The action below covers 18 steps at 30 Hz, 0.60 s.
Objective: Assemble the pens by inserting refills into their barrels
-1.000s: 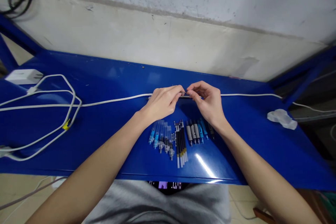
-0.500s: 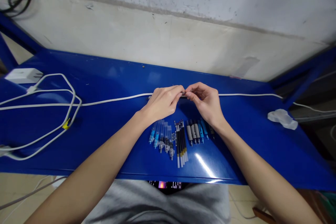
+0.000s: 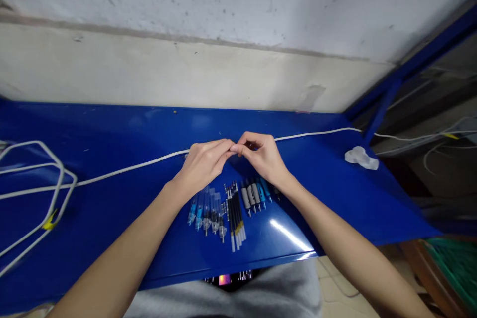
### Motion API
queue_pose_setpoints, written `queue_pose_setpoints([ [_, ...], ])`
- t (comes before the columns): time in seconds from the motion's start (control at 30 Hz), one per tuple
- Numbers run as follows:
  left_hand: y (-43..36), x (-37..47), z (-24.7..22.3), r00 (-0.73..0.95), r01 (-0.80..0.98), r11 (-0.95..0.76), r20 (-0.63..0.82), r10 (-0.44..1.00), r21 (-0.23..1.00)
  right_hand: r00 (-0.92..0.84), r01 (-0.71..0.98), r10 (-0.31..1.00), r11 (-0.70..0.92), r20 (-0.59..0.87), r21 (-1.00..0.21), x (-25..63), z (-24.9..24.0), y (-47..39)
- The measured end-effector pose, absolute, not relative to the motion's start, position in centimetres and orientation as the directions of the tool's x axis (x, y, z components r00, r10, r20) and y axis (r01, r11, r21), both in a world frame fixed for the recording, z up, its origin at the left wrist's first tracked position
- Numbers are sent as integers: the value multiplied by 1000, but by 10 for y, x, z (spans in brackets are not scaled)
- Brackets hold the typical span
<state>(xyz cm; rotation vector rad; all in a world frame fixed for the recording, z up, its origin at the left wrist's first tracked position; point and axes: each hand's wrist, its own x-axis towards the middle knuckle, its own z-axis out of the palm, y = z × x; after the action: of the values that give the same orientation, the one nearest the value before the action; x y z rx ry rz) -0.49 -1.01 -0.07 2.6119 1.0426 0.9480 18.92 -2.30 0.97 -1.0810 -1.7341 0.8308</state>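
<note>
My left hand and my right hand meet at the fingertips above the white cable, behind the pen parts. Both are closed in a pinch; whatever lies between the fingers is too small or hidden to make out. Below my left hand lie several clear pen barrels with blue or dark ends. Beside them is a row of dark ink refills with pale tips. Several grey and blue grip sections lie nearest my right hand, the rightmost partly under its wrist.
A white cable crosses the blue shelf, with loops and a yellow tie at left. Crumpled white plastic lies at right. A wall rises behind, a blue frame post stands right. A lit phone shows below the front edge.
The view has swung to the right, so the shelf items appear further left and lower. My fingertips have come together, where a small gap showed before.
</note>
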Motion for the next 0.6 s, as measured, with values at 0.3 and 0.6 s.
queue_pose_setpoints([
  [0.3,-6,-6,-6,458,664,-656,497,737,360,-137,566,872,458,470,-685,240,31,-39],
  [0.6,-1,-10,-5,393,612,-653,545,741,446,-400,615,916,288,24,-735,305,7,-103],
])
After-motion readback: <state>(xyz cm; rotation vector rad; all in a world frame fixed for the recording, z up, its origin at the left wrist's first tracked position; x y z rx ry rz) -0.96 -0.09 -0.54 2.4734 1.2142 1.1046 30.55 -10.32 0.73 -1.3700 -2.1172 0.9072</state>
